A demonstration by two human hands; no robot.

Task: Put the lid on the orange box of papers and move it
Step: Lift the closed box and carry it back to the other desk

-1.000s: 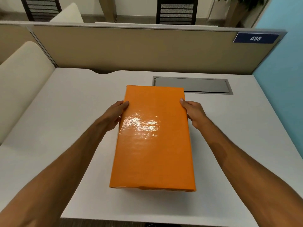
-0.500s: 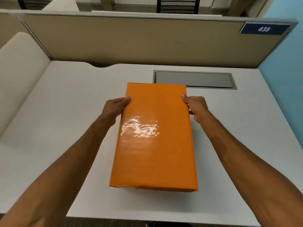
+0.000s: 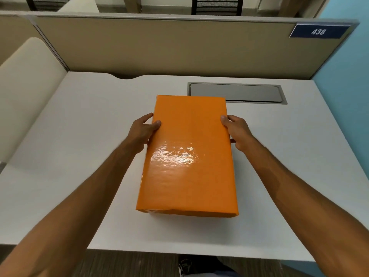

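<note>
Both hands clamp the orange box [image 3: 188, 154] from its two long sides, toward the far half. The left hand [image 3: 142, 130] wraps the left edge: its thumb lies on top of the lid [image 3: 191, 120], and its fingers curl down the side wall, mostly hidden. The right hand [image 3: 236, 132] mirrors it on the right edge, thumb tip on the lid's top near the rim, fingers tucked down the right wall. Each grip is closed against the box, not spread wide; the box fills the gap between the two palms.

The lid sits on the box and covers it fully, so the papers inside cannot be seen. The lid's top is glossy and shows a bright glare patch near its middle. At the near left corner a bit of crinkled clear wrap shows under the lid's rim. Whether the box rests on the worktop [image 3: 79, 156] or is lifted just off it cannot be told.

The box lies lengthwise, near the middle of the white worktop, its far right corner just beside a grey flap [image 3: 249, 93] set into the surface. A beige partition [image 3: 159, 47] stands behind the worktop and carries a blue plate [image 3: 318, 32] reading 438 at its right end. A blue wall [image 3: 347, 96] closes the right side.
</note>
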